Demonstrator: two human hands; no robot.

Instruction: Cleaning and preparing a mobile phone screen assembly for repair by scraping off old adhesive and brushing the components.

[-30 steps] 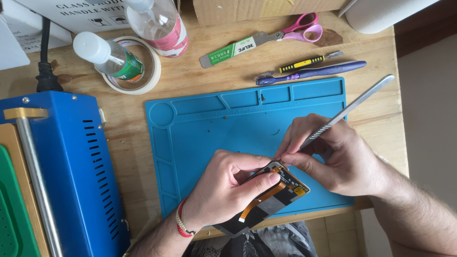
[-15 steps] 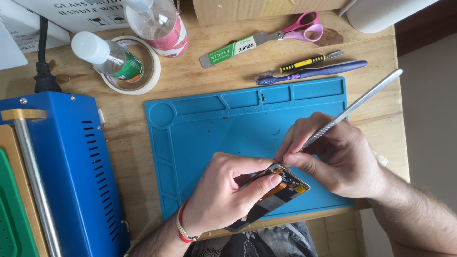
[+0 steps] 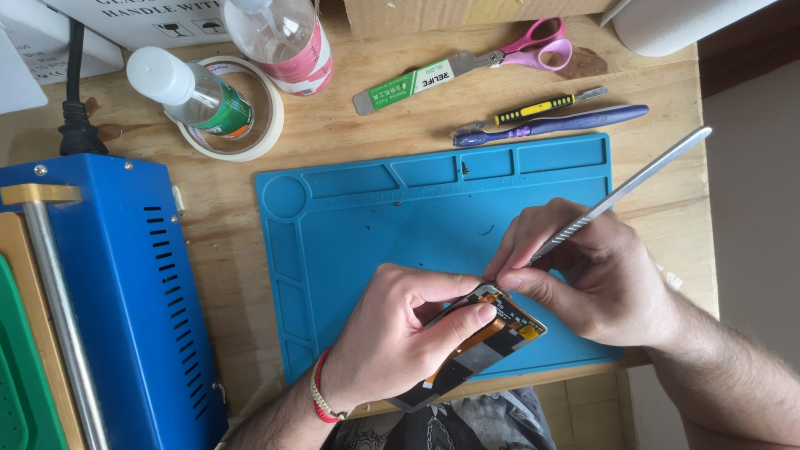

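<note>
The left hand point(image 3: 400, 333) grips an opened phone point(image 3: 479, 346), thumb laid across its exposed orange and black insides, over the near edge of the blue work mat point(image 3: 375, 217) on the wooden desk point(image 3: 333, 125). At two o'clock from the phone, touching its upper corner, the right hand point(image 3: 596, 275) pinches a thin metal pry tool point(image 3: 633, 187) whose shaft angles off toward two o'clock. Beyond the mat at twelve o'clock lie a purple pen point(image 3: 567, 123) and pink-handled scissors point(image 3: 533, 50). A blue machine point(image 3: 117, 292) stands at nine o'clock.
</note>
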